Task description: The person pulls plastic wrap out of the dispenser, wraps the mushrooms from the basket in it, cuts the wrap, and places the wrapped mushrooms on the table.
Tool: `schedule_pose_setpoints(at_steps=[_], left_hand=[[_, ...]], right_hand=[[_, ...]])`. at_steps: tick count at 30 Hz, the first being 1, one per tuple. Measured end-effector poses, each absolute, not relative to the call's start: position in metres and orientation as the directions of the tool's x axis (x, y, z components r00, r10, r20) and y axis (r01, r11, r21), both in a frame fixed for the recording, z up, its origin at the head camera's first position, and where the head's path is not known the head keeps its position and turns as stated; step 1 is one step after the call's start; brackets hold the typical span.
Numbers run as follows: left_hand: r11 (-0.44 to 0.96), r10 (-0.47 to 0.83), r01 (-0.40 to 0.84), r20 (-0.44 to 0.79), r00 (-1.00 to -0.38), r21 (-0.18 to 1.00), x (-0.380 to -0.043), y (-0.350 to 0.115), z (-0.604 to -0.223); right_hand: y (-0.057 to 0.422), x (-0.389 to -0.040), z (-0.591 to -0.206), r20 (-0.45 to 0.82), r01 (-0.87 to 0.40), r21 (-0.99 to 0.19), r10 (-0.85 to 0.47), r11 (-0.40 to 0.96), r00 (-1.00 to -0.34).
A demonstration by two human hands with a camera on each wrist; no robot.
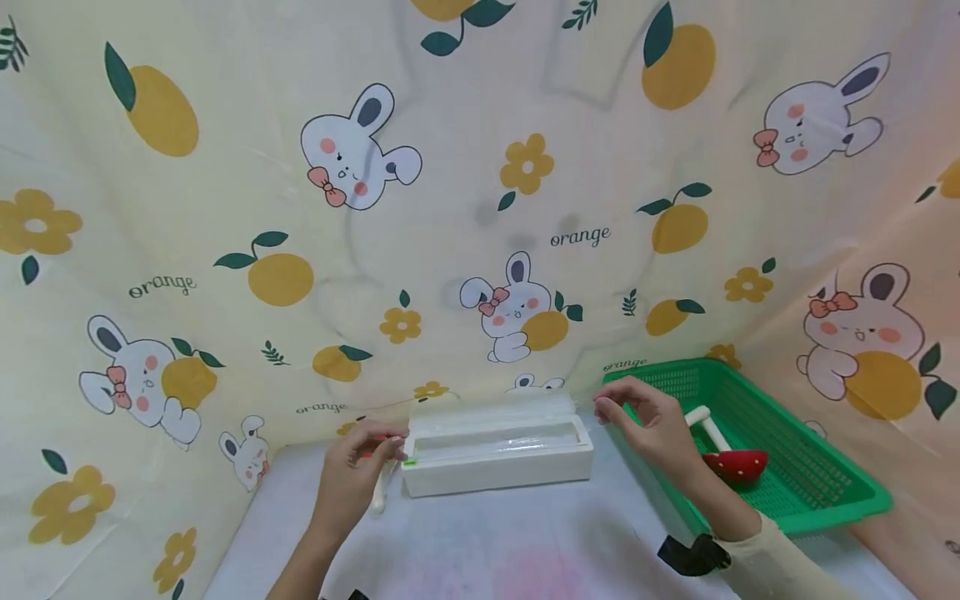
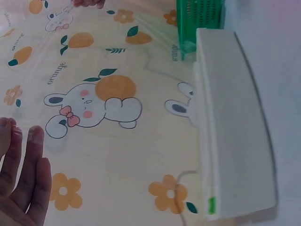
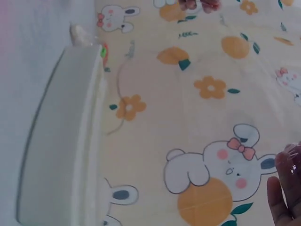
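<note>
head view: clear film [image 1: 525, 440] shows in the open white box [image 1: 498, 475], between the hands. uneven pulling could tear or fold the film, or drag the box. left hand [image 1: 356, 462], at the box's left end, appears to pinch film, thumb towards finger; right hand [image 1: 651, 425], raised beside the green basket [image 1: 832, 515], pinches film glinting in the right wrist view.

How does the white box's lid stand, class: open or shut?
Open: in the head view, the lid is raised along the back of the white box, leaving its long inside visible.
</note>
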State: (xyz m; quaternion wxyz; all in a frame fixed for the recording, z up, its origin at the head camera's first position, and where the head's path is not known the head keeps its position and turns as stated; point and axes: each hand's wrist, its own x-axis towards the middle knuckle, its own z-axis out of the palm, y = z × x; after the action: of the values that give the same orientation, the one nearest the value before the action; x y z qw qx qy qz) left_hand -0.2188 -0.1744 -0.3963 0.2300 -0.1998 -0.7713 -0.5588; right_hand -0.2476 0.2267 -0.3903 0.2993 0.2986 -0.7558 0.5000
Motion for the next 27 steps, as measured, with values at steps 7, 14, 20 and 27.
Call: schedule_pose_setpoints(at_steps=[7,14,20,27], left_hand=[[0.267,0.106,0.525,0.517,-0.850,0.808,-0.208,-0.188,-0.432],[0.284,0.218,0.422,0.371,-0.903,0.861,-0.195,-0.196,-0.460],[0.243,0.403,0.500,0.383,-0.832,0.831,-0.192,-0.200,-0.485],[0.257,0.610,0.454,0.222,-0.761,0.853,-0.189,-0.204,-0.510]], right_hand=[[0.229,-0.223,-0.418,0.724,-0.749,-0.628,-0.195,0.209,-0.661],[0.233,-0.205,-0.448,0.627,-0.674,-0.715,-0.258,0.185,-0.735],[0.237,-0.194,-0.472,0.551,-0.620,-0.767,-0.328,0.162,-0.767],[0.246,-0.189,-0.504,0.292,-0.410,-0.887,-0.427,0.215,-0.856]])
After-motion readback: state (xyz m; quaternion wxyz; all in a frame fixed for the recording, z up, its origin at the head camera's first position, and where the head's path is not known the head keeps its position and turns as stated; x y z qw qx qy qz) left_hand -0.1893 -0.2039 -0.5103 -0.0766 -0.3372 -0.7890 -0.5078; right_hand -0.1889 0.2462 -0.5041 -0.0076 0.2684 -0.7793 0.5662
